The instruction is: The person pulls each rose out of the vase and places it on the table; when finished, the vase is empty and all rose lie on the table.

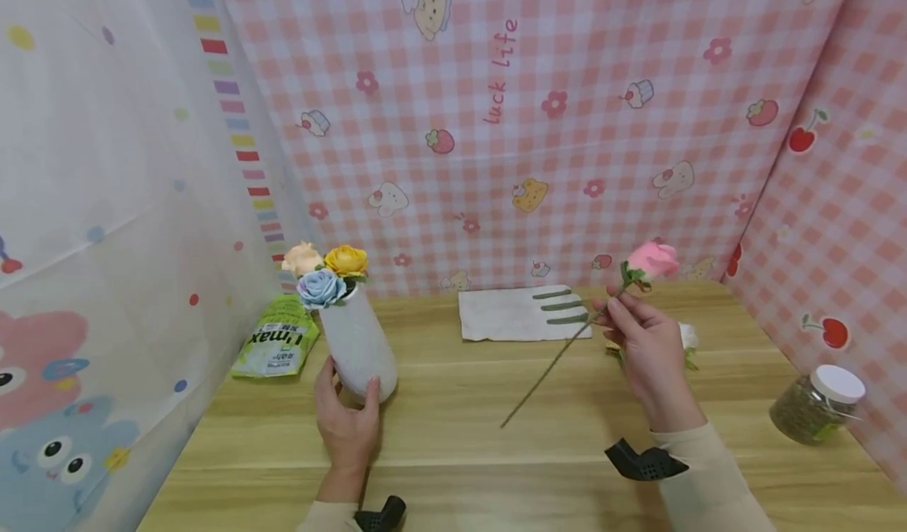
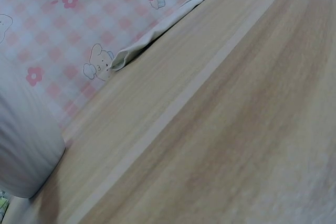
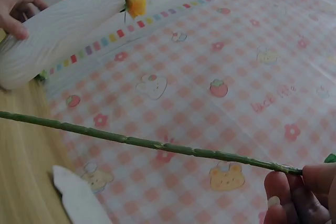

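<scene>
My left hand holds the lower part of a white vase, thumb on one side and fingers on the other. Three artificial roses fill its mouth: a blue rose, a yellow rose and a peach rose. On the right, my right hand pinches a pink rose by its stem just under the bloom. The long green stem slants down to the left over the table in the head view. In the right wrist view, thumb and fingertips meet at the stem.
A folded white cloth with green stripes lies at the back of the wooden table. A green packet stands behind the vase at left. Partly behind my right hand lies a white flower. A lidded jar stands far right.
</scene>
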`<state>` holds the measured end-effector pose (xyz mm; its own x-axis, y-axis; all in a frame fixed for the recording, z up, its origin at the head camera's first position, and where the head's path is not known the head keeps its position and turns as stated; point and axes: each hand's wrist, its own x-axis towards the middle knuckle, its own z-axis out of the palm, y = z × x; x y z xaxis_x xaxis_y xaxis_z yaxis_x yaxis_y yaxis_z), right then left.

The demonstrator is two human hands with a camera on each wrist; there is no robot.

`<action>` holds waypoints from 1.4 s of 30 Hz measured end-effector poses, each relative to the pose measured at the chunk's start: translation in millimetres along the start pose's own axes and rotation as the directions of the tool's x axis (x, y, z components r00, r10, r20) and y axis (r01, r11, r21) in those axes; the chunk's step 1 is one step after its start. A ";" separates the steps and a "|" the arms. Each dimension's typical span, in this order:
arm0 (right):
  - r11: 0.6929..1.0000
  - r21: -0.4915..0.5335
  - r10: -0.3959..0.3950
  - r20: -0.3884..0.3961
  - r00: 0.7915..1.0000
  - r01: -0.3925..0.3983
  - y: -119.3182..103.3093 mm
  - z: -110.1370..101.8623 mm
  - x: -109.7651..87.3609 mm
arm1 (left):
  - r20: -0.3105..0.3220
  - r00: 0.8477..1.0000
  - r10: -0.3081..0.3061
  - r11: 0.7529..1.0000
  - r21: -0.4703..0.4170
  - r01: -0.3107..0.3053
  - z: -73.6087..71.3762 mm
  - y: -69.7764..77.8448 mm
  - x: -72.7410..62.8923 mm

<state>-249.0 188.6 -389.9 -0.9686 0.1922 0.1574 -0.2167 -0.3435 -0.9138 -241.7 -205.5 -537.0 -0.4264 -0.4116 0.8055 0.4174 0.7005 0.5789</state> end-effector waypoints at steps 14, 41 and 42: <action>0.937 -0.336 0.066 -0.088 0.994 -0.092 33.2 -30.7 -4.1 | 0.015 1.000 -0.015 1.000 0.010 0.014 -1.4 0.8 -4.2; 0.508 -0.860 0.323 0.248 0.913 0.054 70.2 -75.1 11.1 | 0.008 1.000 0.000 1.000 0.012 0.000 -1.4 1.0 0.7; 0.497 -0.866 0.328 0.247 0.912 0.056 72.1 -75.9 11.4 | 0.008 1.000 0.001 1.000 0.013 -0.001 -1.4 1.0 0.7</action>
<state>-266.4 235.8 -482.5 -0.9843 -0.1645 -0.0636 -0.0566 0.6362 -0.7694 -240.4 -205.8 -535.7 -0.4326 -0.4063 0.8049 0.4077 0.7081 0.5765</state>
